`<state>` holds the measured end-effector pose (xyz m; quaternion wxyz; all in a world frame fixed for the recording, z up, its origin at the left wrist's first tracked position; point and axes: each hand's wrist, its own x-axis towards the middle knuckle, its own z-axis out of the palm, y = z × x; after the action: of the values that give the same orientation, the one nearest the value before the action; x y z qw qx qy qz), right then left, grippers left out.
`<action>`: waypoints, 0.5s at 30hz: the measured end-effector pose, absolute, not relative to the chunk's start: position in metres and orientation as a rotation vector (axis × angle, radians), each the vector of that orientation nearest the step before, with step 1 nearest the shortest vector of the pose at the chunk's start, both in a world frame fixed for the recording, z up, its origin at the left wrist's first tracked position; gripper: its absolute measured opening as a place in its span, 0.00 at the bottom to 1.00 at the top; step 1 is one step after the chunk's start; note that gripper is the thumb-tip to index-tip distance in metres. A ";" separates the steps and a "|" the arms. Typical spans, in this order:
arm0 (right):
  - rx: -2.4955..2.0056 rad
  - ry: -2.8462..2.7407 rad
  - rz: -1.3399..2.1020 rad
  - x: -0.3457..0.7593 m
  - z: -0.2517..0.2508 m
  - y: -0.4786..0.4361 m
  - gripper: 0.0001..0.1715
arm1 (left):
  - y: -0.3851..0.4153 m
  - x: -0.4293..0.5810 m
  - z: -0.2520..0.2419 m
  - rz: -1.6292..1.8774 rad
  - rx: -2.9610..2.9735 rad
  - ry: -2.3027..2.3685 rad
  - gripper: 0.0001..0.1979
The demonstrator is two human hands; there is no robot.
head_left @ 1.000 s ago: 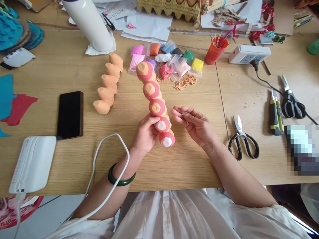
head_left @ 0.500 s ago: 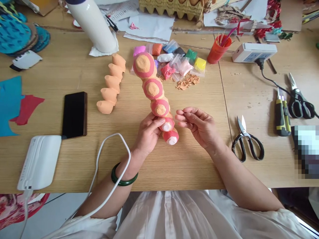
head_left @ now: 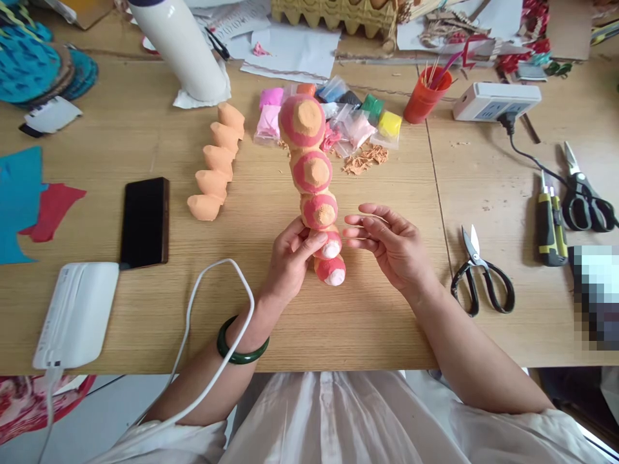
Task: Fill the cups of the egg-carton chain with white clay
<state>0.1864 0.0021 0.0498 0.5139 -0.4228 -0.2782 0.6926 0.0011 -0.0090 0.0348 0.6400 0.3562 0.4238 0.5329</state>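
Note:
My left hand (head_left: 293,258) grips the lower part of a bumpy strip of several joined cups (head_left: 312,172), held above the table. Pink-red rings cover its bumps; the upper tips are orange and the two lowest are white. Just right of the strip, my right hand (head_left: 387,241) hovers with fingers apart and holds nothing I can see. A second strip of orange egg-carton cups (head_left: 217,162) lies on the table to the left. Beyond the held strip are small bags of coloured clay (head_left: 358,129), partly hidden by it, and a pile of orange shreds (head_left: 366,158).
Black-handled scissors (head_left: 483,280) lie to the right, with cutters (head_left: 551,222) and a power strip (head_left: 498,102) farther off. A red cup (head_left: 426,96) holds sticks. At left are a phone (head_left: 144,222), a white power bank (head_left: 77,316) with a cable across my left arm, and a white bottle (head_left: 184,51).
The held strip has swung more upright, its top moving right. My right hand's fingers have spread a little, and my left hand has shifted slightly right.

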 end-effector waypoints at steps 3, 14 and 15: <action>-1.029 -0.738 1.632 0.185 0.054 0.000 0.21 | -0.009 0.001 0.035 1.222 0.810 0.974 0.16; -0.966 -0.975 1.611 0.179 0.057 -0.007 0.18 | -0.012 -0.004 0.026 1.238 0.945 0.986 0.14; -0.973 -0.990 1.607 0.179 0.057 -0.008 0.18 | -0.013 -0.004 0.025 1.241 0.950 0.982 0.14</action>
<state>0.1789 -0.0079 0.0575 0.4873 -0.4001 -0.4073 0.6607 -0.0039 -0.0127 0.0252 0.6034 0.4102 0.4243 0.5363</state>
